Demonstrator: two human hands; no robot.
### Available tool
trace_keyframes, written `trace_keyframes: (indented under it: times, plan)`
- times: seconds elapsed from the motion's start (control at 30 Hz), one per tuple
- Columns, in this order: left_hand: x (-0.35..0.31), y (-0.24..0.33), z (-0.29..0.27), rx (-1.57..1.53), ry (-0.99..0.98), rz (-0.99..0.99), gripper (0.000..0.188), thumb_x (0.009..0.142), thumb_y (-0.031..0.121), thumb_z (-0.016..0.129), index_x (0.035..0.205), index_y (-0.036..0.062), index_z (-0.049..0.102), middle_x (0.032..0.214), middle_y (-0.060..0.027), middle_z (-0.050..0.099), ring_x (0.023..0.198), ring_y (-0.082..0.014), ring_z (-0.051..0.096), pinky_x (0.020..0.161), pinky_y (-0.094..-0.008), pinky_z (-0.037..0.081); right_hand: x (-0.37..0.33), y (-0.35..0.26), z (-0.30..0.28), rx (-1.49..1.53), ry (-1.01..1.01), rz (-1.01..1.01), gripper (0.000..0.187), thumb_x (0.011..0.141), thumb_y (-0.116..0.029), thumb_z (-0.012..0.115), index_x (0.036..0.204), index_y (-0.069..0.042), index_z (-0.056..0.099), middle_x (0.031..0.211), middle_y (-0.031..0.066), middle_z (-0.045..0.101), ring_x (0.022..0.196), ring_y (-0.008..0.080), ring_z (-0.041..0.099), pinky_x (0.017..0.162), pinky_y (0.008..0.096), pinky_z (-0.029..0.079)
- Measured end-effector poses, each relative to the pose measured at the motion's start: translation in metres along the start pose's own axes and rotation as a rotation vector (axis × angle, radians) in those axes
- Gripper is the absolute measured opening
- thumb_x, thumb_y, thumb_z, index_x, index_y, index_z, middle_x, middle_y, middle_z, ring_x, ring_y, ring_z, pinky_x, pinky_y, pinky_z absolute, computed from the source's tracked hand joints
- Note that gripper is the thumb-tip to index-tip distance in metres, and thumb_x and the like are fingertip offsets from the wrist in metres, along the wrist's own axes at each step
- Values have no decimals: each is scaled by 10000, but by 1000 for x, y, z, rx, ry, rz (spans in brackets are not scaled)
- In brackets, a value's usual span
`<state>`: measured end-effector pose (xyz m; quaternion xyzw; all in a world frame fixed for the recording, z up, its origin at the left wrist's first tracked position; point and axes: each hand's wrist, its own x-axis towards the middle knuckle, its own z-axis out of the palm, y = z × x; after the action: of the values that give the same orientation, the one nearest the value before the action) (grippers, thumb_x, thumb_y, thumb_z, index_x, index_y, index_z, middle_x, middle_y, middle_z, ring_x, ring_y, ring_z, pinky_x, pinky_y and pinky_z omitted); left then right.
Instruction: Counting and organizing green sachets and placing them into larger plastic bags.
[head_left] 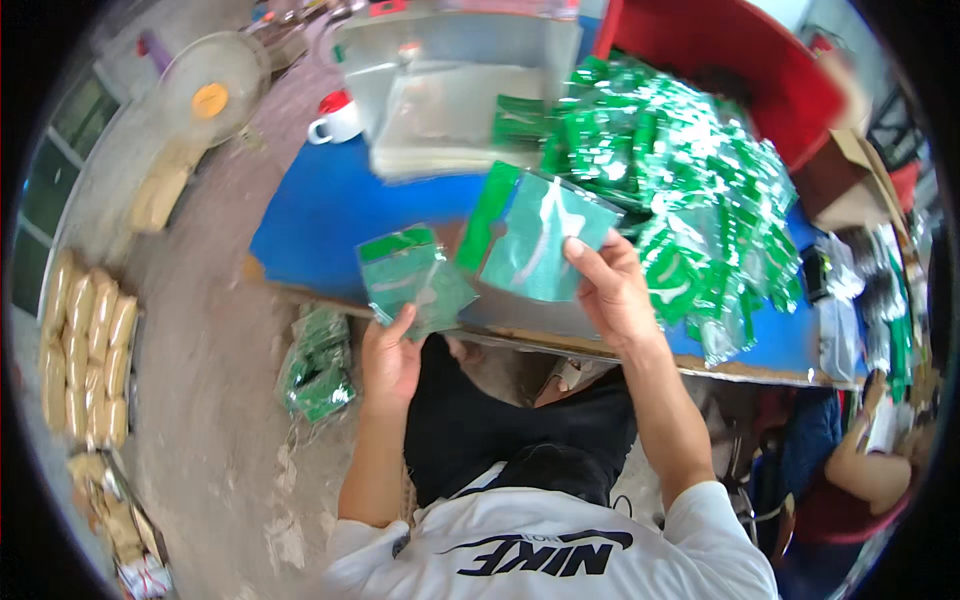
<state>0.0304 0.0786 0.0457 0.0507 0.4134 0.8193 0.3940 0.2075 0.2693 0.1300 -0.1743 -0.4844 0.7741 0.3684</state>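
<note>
My left hand (390, 358) pinches the lower edge of a clear plastic packet (405, 270) with a green header strip and a pale green inside, just off the table's front edge. A similar flat packet (522, 245), with a wider bright green strip along its left side and a pale shape across it, is held by its right side in my right hand (618, 295). My right thumb lies on top of it. The two packets are close together, tilted and slightly blurred. To the right of my right hand spreads a big heap of glossy green packets (700, 210).
A blue-topped table (320, 220) carries a stack of clear plastic sleeves (440, 120) and a white-and-red mug (338, 120). A red bin (735, 60) lies tipped behind the heap. Bundled green packets (318, 370) sit on the floor at left. Another person's arm (870, 470) shows at right.
</note>
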Motion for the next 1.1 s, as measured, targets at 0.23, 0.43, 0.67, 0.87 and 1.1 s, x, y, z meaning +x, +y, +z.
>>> trace_keyframes:
  times: [0.23,0.43,0.67,0.87,1.1]
  plan:
    - [12,12,-45,108,-74,7,401,939,88,667,1310,-13,553,1321,-99,605,1212,-228,569,1061,-424,427,-59,14,-57,-231,-514,398,312,922,-180,718,1183,-22,654,1080,7,695,983,95,602,883,297,496]
    - [9,9,-29,227,-44,-104,373,942,125,685,1269,-13,571,1281,-89,627,1195,-214,573,1058,-397,427,-209,68,-272,-243,32,892,393,912,-165,711,1259,1,627,1208,62,674,1078,162,629,980,340,499]
    - [-12,2,-17,367,-217,-138,414,942,105,668,1329,31,541,1333,-90,590,1250,-224,534,1100,-433,399,-215,100,-420,-96,605,520,306,938,-140,656,1225,-34,649,1224,97,672,1117,218,634,978,369,506]
    - [-26,-15,32,380,-172,-145,342,941,71,652,1275,39,592,1255,-76,644,1147,-228,610,1023,-424,458,-164,124,-360,-348,736,520,361,990,-386,553,1229,-122,611,1080,122,679,950,250,671,811,394,549]
    - [-78,-80,102,575,-358,-102,416,884,-2,709,1280,-10,580,1196,-83,656,1068,-166,627,958,-335,486,-189,29,-132,-14,-258,224,1011,807,-417,831,1502,65,277,1360,212,540,1230,231,563,1061,356,451]
